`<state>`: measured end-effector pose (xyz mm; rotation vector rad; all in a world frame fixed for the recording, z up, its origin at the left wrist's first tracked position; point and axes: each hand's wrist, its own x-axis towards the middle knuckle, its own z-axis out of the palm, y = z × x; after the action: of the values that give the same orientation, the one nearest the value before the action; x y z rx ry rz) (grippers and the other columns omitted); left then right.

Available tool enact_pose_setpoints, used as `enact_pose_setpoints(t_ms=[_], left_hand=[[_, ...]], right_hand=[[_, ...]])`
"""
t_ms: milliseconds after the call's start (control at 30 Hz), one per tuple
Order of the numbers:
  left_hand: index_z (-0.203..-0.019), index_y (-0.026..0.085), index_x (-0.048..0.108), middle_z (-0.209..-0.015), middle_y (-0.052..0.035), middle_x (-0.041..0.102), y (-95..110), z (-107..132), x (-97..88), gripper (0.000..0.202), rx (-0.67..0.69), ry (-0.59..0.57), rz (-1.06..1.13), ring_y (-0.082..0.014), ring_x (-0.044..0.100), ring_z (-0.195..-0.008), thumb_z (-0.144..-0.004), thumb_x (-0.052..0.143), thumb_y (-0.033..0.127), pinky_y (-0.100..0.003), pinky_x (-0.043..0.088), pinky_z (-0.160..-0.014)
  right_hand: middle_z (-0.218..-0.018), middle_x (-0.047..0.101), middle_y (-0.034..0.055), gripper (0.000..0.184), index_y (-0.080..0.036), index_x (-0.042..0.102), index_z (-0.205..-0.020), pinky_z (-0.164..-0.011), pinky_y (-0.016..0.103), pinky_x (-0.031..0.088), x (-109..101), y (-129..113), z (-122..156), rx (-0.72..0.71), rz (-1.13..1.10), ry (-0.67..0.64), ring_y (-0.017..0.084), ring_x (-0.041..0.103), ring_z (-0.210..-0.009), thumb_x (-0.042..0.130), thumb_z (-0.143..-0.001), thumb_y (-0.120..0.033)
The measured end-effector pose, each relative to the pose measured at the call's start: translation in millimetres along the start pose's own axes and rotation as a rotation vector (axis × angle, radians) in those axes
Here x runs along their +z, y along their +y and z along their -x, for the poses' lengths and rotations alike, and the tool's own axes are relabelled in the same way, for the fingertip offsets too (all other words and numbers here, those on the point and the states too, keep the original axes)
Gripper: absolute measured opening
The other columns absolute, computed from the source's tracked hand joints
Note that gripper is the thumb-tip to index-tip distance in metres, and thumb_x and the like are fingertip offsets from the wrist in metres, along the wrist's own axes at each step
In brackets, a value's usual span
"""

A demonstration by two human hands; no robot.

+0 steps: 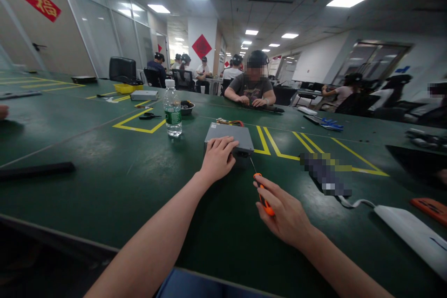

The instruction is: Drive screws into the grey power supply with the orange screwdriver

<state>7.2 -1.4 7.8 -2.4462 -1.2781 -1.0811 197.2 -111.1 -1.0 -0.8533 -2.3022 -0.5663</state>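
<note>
A grey metal power supply box (233, 134) with coloured wires at its back lies on the green table (104, 167). My left hand (219, 157) rests on its near left corner, fingers curled over the top. My right hand (283, 212) is closed round an orange-handled screwdriver (262, 194), whose thin shaft points at the near face of the box.
A water bottle (172, 109) stands left of the box, with a dark bowl (187, 108) and scissors (149, 116) behind. A white power strip (412, 235) and orange tool (431, 207) lie right. A person (252, 86) sits across the table; others sit further back.
</note>
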Motion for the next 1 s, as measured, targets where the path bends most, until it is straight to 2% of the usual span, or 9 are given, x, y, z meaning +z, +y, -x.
enact_pose_setpoints(t_ms=[167, 233, 333, 433, 533, 633, 733, 833, 1000], left_hand=[[-0.117, 0.025, 0.048, -0.128, -0.0019, 0.049, -0.6, 0.7, -0.6, 0.039, -0.005, -0.007, -0.01, -0.0198, 0.039, -0.12, -0.079, 0.045, 0.02, -0.038, 0.025, -0.101], [-0.117, 0.025, 0.048, -0.128, -0.0019, 0.049, -0.7, 0.6, -0.6, 0.039, -0.002, -0.006, -0.012, -0.0198, 0.039, -0.12, -0.079, 0.045, 0.02, -0.038, 0.025, -0.101], [-0.117, 0.025, 0.048, -0.127, -0.0021, 0.049, -0.5, 0.3, 0.3, 0.039, 0.001, 0.002, -0.013, -0.02, 0.039, -0.119, -0.079, 0.045, 0.02, -0.038, 0.026, -0.1], [-0.117, 0.026, 0.049, -0.126, -0.002, 0.05, -0.2, 0.1, 1.8, 0.04, -0.004, 0.006, -0.017, -0.0203, 0.04, -0.119, -0.078, 0.046, 0.019, -0.038, 0.026, -0.1], [-0.116, 0.026, 0.049, -0.126, -0.0017, 0.05, 0.0, 0.2, 2.8, 0.039, -0.004, 0.011, -0.024, -0.0204, 0.041, -0.118, -0.077, 0.047, 0.02, -0.038, 0.026, -0.1], [-0.116, 0.026, 0.049, -0.126, -0.0015, 0.05, 0.0, 0.4, 2.5, 0.039, -0.001, 0.014, -0.027, -0.0201, 0.04, -0.118, -0.077, 0.047, 0.02, -0.038, 0.026, -0.1], [-0.116, 0.026, 0.049, -0.127, -0.0019, 0.049, 0.3, 0.4, 1.8, 0.039, 0.001, 0.006, -0.028, -0.02, 0.04, -0.119, -0.077, 0.047, 0.02, -0.038, 0.025, -0.101], [-0.116, 0.025, 0.049, -0.127, -0.0021, 0.049, 0.5, 0.4, 1.6, 0.039, -0.004, 0.003, -0.029, -0.02, 0.04, -0.119, -0.077, 0.047, 0.019, -0.038, 0.025, -0.101], [-0.116, 0.025, 0.049, -0.126, -0.0024, 0.05, -0.1, 0.3, 2.1, 0.04, 0.0, 0.003, -0.026, -0.0206, 0.04, -0.119, -0.077, 0.047, 0.019, -0.038, 0.025, -0.1]], right_hand=[[-0.109, 0.057, 0.0163, 0.03, -0.016, 0.041, -0.112, -0.064, 0.027, 0.051, -0.6, 9.8, -2.6, 0.064, 0.02, 0.207, 0.016, 0.062, -0.079, 0.048, -0.083, -0.013], [-0.109, 0.057, 0.0156, 0.026, -0.017, 0.044, -0.109, -0.062, 0.026, 0.05, -2.5, 12.1, -1.7, 0.104, 0.026, 0.234, 0.014, 0.062, -0.075, 0.047, -0.083, -0.012], [-0.111, 0.056, 0.0152, 0.016, -0.018, 0.048, -0.1, -0.062, 0.026, 0.049, -5.6, 10.2, 0.9, 0.115, 0.075, 0.178, 0.015, 0.061, -0.079, 0.046, -0.085, -0.015], [-0.11, 0.055, 0.0154, 0.013, -0.017, 0.048, -0.097, -0.073, 0.034, 0.05, -6.5, 3.0, 0.3, 0.088, 0.152, 0.117, 0.021, 0.057, -0.095, 0.046, -0.085, -0.022], [-0.114, 0.053, 0.0164, 0.015, -0.017, 0.049, -0.096, -0.084, 0.043, 0.046, -5.0, -4.4, -5.0, 0.013, 0.218, 0.108, 0.025, 0.051, -0.108, 0.047, -0.081, -0.015], [-0.116, 0.053, 0.0152, 0.02, -0.019, 0.052, -0.097, -0.081, 0.034, 0.047, -4.6, -6.0, -11.0, -0.063, 0.249, 0.107, 0.023, 0.051, -0.109, 0.048, -0.08, -0.009], [-0.109, 0.058, 0.0146, 0.015, -0.019, 0.054, -0.093, -0.073, 0.027, 0.049, -7.4, -1.5, -13.1, -0.061, 0.276, 0.174, 0.019, 0.058, -0.096, 0.055, -0.079, -0.013], [-0.105, 0.06, 0.0143, 0.013, -0.018, 0.055, -0.09, -0.072, 0.03, 0.049, -9.9, 2.1, -10.3, -0.014, 0.274, 0.209, 0.019, 0.06, -0.089, 0.057, -0.078, -0.014], [-0.123, 0.049, 0.0167, 0.026, -0.018, 0.052, -0.102, -0.078, 0.034, 0.049, -6.9, 0.1, -3.9, -0.045, 0.23, 0.149, 0.023, 0.053, -0.107, 0.049, -0.078, -0.009]])
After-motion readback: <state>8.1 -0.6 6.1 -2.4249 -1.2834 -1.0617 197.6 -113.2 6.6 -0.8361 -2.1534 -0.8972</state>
